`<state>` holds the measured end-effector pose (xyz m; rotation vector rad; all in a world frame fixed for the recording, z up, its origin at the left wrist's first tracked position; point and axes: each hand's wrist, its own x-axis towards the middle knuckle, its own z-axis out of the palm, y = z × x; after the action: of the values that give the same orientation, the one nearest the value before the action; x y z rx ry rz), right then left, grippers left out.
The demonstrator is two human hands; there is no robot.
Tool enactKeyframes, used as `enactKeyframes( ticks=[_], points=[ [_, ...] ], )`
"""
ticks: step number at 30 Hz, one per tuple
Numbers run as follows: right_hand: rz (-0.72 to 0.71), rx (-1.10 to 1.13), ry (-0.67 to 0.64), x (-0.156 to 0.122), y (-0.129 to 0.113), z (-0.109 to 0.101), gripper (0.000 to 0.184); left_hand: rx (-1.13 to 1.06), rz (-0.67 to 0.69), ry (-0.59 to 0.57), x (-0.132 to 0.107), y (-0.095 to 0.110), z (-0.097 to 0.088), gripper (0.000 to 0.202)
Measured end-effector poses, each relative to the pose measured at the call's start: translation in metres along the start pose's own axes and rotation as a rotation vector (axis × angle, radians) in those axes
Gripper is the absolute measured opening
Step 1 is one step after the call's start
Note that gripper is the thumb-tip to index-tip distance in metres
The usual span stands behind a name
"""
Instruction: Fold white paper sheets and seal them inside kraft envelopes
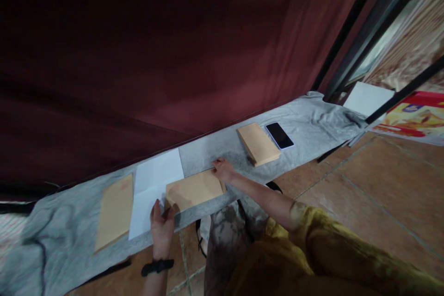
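A brown paper envelope point(194, 189) lies in front of me on the grey cloth. My right hand point(224, 169) grips its right end, with the fingertips at the far corner. My left hand point(163, 229), a dark band on its wrist, is by the envelope's near left corner with thumb and fingers apart. White paper with a fold line point(157, 175) lies just left of the envelope, partly beneath it. Farther left rests another brown envelope point(114, 212), or a thin stack of them; I cannot tell which.
A pile of brown envelopes point(258, 144) sits to the right beside a phone with a dark screen point(280, 136). Grey cloth point(315, 118) covers the long narrow surface. A dark red curtain point(208, 55) hangs behind. At far right are a black bar and a red-yellow box point(416, 118).
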<state>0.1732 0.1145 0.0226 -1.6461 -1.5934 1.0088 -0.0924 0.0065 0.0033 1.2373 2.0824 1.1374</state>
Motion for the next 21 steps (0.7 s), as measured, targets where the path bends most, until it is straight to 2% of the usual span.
enactKeyframes(
  ticks=[5, 7, 10, 13, 17, 21],
  points=[
    [0.123, 0.130, -0.023, 0.007, -0.004, 0.005, 0.014, 0.035, 0.042, -0.043, -0.008, 0.003, -0.005, 0.068],
    [0.135, 0.188, -0.060, 0.006, -0.004, -0.001, 0.016, 0.020, 0.048, -0.043, -0.009, 0.002, -0.006, 0.068],
    [0.154, 0.299, -0.102, -0.004, -0.001, -0.014, 0.006, 0.008, -0.003, -0.018, -0.009, -0.001, -0.006, 0.068],
    [0.189, 0.429, -0.103, -0.024, 0.011, -0.030, 0.012, -0.025, -0.033, 0.031, -0.011, -0.002, -0.004, 0.065],
    [0.252, 0.656, -0.007, -0.051, 0.034, -0.050, 0.020, -0.142, 0.016, 0.034, -0.018, 0.006, 0.012, 0.064],
    [0.287, 0.817, 0.076, -0.073, 0.049, -0.058, 0.024, -0.169, 0.111, -0.086, -0.034, 0.021, 0.042, 0.061]
  ],
)
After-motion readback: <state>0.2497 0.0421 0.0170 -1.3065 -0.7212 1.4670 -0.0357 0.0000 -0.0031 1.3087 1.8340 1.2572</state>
